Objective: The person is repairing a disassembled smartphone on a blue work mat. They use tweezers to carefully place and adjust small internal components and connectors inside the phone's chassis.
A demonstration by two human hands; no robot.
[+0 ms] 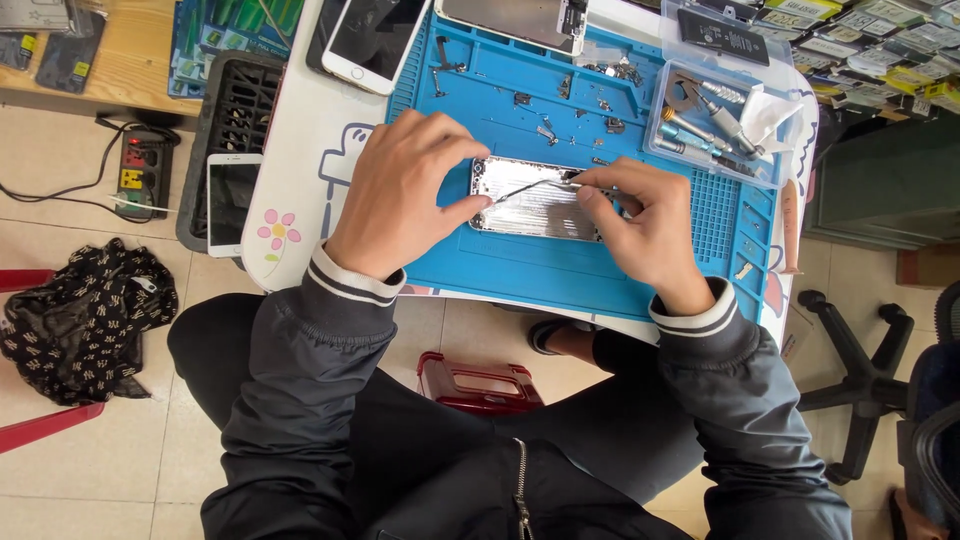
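A red stool (pixel 480 385) is sitting on the floor between the person's knees. Above it, the left hand (pixel 400 195) is curling round the near end of an opened phone shell (pixel 535 198), fingers pinching its edge. The right hand (pixel 645 222) is gripping thin tweezers (pixel 540 184) over the shell, which is lying on a blue mat (pixel 560 270). Farther off, a clear tray (pixel 715 125) is holding tools, and a white phone (pixel 375 40) is lying beside the mat.

A white phone (pixel 372 40) with a dark screen lies at twelve o'clock from the hands, and a detached silvery display panel (pixel 515 20) sits just to its right. Another white phone (pixel 231 203), screen dark, rests at nine o'clock. Small yellow-and-green labelled packets (pixel 880 50) crowd the two o'clock corner.
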